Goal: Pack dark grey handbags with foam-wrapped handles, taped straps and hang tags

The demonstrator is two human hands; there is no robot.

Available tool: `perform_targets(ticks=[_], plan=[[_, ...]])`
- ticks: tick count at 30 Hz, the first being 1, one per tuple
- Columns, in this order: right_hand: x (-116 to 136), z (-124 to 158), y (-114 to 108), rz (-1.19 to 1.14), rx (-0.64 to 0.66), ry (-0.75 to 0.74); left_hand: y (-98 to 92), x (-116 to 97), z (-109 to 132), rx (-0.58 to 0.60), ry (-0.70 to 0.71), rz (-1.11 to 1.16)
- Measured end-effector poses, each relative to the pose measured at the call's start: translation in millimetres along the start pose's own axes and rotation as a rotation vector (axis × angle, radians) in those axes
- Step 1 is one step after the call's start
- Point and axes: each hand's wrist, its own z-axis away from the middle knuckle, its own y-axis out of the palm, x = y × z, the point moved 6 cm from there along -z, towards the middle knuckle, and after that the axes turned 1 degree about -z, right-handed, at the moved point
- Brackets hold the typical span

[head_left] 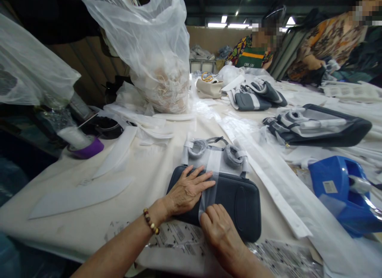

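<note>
A dark navy handbag lies flat on the cloth-covered table in front of me. Its straps are coiled in pale wrapping on a white sheet above the bag's top edge. A translucent white strip runs across the sheet and down over the middle of the bag. My left hand rests on the bag and the strip's edge, fingers spread. Close by, the fingers of my right hand are curled round the strip's lower part near the bag's bottom edge.
A large clear plastic sack stands at the back left. Toward the left lie white foam pieces and a purple tape roll. On the right are a blue holder, long white strips and more dark bags. Two people work beyond.
</note>
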Motion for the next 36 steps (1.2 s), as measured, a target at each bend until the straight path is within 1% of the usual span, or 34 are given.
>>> perform_targets(ticks=[5, 8, 13, 15, 17, 18, 19, 20, 21, 22, 23, 24, 25, 27, 29, 32, 34, 36], plan=[[1.2, 3.1, 0.2, -0.004, 0.004, 0.011, -1.5, -0.7, -0.3, 0.011, -0.004, 0.018], [2.7, 5.7, 0.4, 0.004, -0.017, -0.003, -1.4, -3.6, -0.8, 0.028, 0.01, -0.035], [6.2, 5.7, 1.3, -0.028, -0.006, 0.0, 0.5, -7.0, -1.1, 0.07, 0.045, -0.111], [5.1, 6.1, -4.1, -0.12, 0.036, 0.024, 1.3, -7.7, -1.1, 0.097, 0.056, -0.125], [-0.5, 10.8, -12.9, -0.291, 0.117, 0.057, 1.7, -8.7, -1.2, 0.127, 0.069, -0.134], [-4.9, 15.4, -19.8, -0.352, 0.134, 0.06, 1.6, -9.1, -1.2, 0.141, 0.073, -0.137], [-11.9, 21.7, -27.8, -0.364, 0.121, 0.07, 1.4, -9.5, -1.3, 0.155, 0.075, -0.139], [-21.5, 29.6, -36.6, -0.312, 0.07, 0.095, 1.2, -9.7, -1.3, 0.167, 0.077, -0.139], [-33.8, 39.5, -45.3, -0.198, -0.012, 0.154, 0.9, -9.9, -1.3, 0.178, 0.077, -0.137], [-47.4, 51.4, -51.5, -0.078, -0.087, 0.252, 0.7, -9.9, -1.3, 0.188, 0.076, -0.133], [-60.5, 64.4, -54.1, 0.006, -0.135, 0.365, 0.8, -9.9, -1.3, 0.199, 0.076, -0.13], [-71.7, 77.1, -52.2, 0.036, -0.147, 0.472, 1.0, -9.7, -1.3, 0.209, 0.074, -0.128], [-80.5, 88.1, -46.3, 0.007, -0.127, 0.556, 1.3, -9.4, -1.3, 0.216, 0.07, -0.129], [-91.3, 101.7, -29.8, -0.132, -0.063, 0.637, 2.3, -9.2, -1.6, 0.228, 0.063, -0.135], [-100.0, 104.3, -17.6, -0.241, -0.039, 0.655, 3.9, -9.9, -2.2, 0.237, 0.059, -0.149], [-118.8, 95.6, -12.0, -0.316, -0.05, 0.65, 6.2, -11.8, -4.3, 0.222, 0.037, -0.188], [-127.6, 87.8, -14.9, -0.333, -0.04, 0.619, 7.4, -12.5, -6.2, 0.198, 0.006, -0.215], [-123.9, 83.0, -27.2, -0.244, -0.079, 0.547, 8.9, -12.8, -7.6, 0.183, -0.02, -0.232]])
